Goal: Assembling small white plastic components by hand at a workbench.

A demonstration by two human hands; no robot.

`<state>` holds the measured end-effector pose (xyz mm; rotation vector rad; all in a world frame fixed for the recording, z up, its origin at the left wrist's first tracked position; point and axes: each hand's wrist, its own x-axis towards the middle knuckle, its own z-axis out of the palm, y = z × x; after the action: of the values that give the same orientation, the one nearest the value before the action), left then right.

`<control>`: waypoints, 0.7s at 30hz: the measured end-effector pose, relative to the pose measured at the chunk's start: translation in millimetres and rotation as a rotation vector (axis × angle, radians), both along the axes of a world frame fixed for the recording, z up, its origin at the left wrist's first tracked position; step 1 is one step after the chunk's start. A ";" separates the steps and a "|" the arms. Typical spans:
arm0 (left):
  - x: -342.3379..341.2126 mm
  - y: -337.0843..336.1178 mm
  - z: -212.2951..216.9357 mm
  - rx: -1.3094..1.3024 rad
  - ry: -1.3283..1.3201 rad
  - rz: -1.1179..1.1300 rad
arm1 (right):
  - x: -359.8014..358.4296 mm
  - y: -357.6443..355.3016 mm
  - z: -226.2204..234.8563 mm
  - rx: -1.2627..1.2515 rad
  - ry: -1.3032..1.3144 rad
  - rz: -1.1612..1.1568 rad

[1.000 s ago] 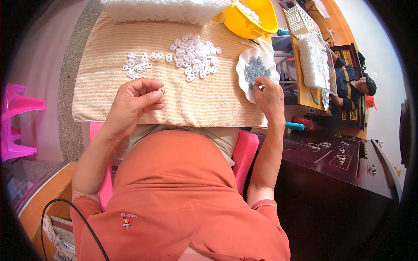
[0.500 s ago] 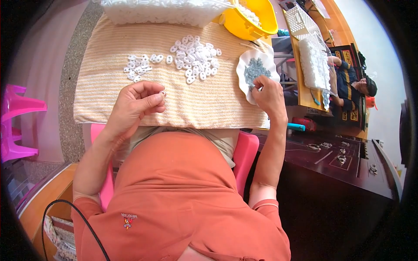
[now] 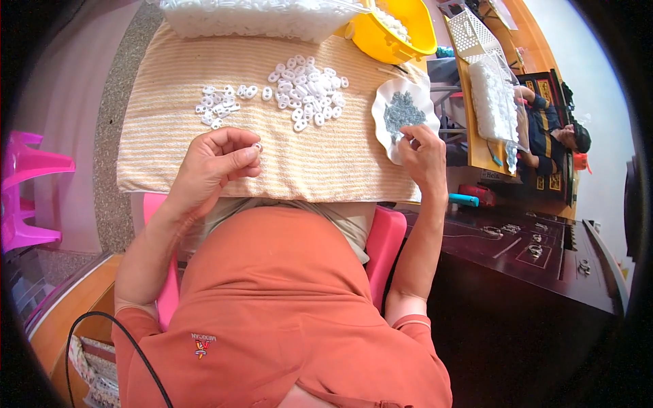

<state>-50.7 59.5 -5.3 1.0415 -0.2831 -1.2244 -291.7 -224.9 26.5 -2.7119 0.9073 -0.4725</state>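
Between thumb and forefinger of my left hand [image 3: 219, 159], a small white plastic piece [image 3: 256, 145] is pinched; only its edge shows. My right hand [image 3: 423, 155] is over the near part of a white wavy-rimmed dish [image 3: 383, 130], fingertips bunched at a heap of tiny grey-blue pieces [image 3: 404, 111]. Whatever those fingertips hold is too small to make out. Beyond my left hand lies a small group of white oval two-hole pieces [image 3: 218, 104]. A larger pile of similar white pieces [image 3: 309, 88] sits nearer the middle of the striped towel [image 3: 163, 153].
A clear bin [image 3: 252, 22] full of white pieces stands at the far edge, beside a yellow basin [image 3: 374, 42]. To the right, a person [image 3: 544, 129] sits by another table with a filled clear container [image 3: 493, 102]. Pink stools [image 3: 34, 170] stand at left.
My right hand has drawn slightly back toward me within the dish, its fingertips now at the heap's near edge. My left hand keeps its pinch on the white piece.
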 end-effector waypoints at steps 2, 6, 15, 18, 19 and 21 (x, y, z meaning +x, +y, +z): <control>0.0 0.1 0.4 0.004 0.001 -0.002 | -0.8 2.8 -0.8 0.072 -0.068 -0.022; -0.4 0.5 0.4 0.003 0.008 -0.006 | -0.4 8.7 1.4 0.080 -0.109 -0.007; -6.7 1.0 0.6 -0.007 0.073 -0.027 | 20.5 40.2 -1.0 0.353 -0.350 0.043; -11.3 -0.7 3.5 0.009 0.111 -0.063 | 40.4 72.6 -3.8 0.623 -0.439 0.182; -12.0 -0.1 3.9 0.007 0.113 -0.076 | 46.2 80.5 -10.8 0.691 -0.465 0.234; -14.5 -0.5 1.9 0.006 0.125 -0.065 | 61.7 103.0 -11.7 0.899 -0.486 0.275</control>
<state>-65.1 59.0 -3.4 0.9629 -0.2175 -1.3442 -230.0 -121.9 14.9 -1.7485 0.4357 -0.4776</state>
